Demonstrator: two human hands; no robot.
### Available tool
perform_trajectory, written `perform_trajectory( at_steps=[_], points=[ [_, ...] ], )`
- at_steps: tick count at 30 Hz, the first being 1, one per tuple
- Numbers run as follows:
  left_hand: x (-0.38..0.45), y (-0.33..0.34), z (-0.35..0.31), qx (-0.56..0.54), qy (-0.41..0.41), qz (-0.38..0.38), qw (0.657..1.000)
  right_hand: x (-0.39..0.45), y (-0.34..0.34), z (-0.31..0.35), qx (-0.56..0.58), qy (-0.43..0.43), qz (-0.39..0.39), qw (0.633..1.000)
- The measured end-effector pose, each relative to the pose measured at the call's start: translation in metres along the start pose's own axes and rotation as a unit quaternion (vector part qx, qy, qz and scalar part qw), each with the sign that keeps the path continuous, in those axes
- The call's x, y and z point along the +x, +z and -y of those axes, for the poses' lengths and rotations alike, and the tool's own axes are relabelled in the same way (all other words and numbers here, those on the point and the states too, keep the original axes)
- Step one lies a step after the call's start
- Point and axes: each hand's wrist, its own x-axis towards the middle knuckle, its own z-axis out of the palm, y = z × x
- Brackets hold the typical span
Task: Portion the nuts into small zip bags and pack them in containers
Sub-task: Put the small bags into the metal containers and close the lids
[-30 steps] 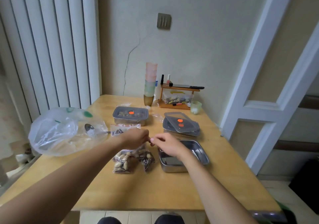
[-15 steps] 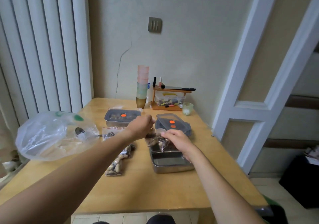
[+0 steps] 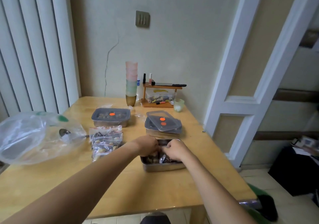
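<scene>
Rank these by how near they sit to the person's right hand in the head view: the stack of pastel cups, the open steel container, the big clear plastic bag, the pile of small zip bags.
1. Open steel container: directly under the right hand.
2. Pile of small zip bags: to its left.
3. Stack of pastel cups: far back by the wall.
4. Big clear plastic bag: far left table edge.

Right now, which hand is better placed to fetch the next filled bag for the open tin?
Left. The left hand is on the side of the open tin nearest the pile of filled zip bags; the right hand would have to cross over it.
</scene>
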Motion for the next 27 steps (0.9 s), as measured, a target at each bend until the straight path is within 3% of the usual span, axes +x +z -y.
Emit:
perform_trajectory(
  at_steps=[2, 6, 10, 14, 17, 20, 23, 27],
  points=[
    [0.001, 0.008, 0.003, 0.065, 0.004, -0.012, 0.998, -0.001, -0.001, 0.001, 0.011, -0.009, 0.023, 1.000],
    [-0.001, 0.023, 0.005, 0.120, -0.005, -0.145, 0.982, -0.005, -0.004, 0.010, 0.008, -0.007, 0.054, 0.998],
    [-0.014, 0.018, 0.012, 0.084, -0.038, -0.245, 0.965, -0.014, -0.002, 0.031, -0.112, 0.006, -0.054, 0.992],
    [-0.033, 0.006, 0.041, 0.033, -0.130, -0.303, 0.943, -0.020, 0.008, 0.065, -0.054, -0.082, -0.191, 0.977],
    [-0.047, 0.001, 0.072, -0.013, -0.183, -0.314, 0.932, -0.028, 0.021, 0.098, 0.014, -0.194, -0.093, 0.976],
    [-0.064, 0.002, 0.102, -0.027, -0.210, -0.317, 0.924, -0.042, 0.043, 0.127, 0.004, -0.237, 0.029, 0.971],
    [-0.081, 0.010, 0.129, -0.049, -0.234, -0.313, 0.919, -0.049, 0.063, 0.144, -0.050, -0.228, 0.047, 0.971],
    [-0.097, 0.019, 0.155, -0.086, -0.262, -0.309, 0.910, -0.038, 0.072, 0.146, 0.071, -0.217, 0.082, 0.970]
  ],
)
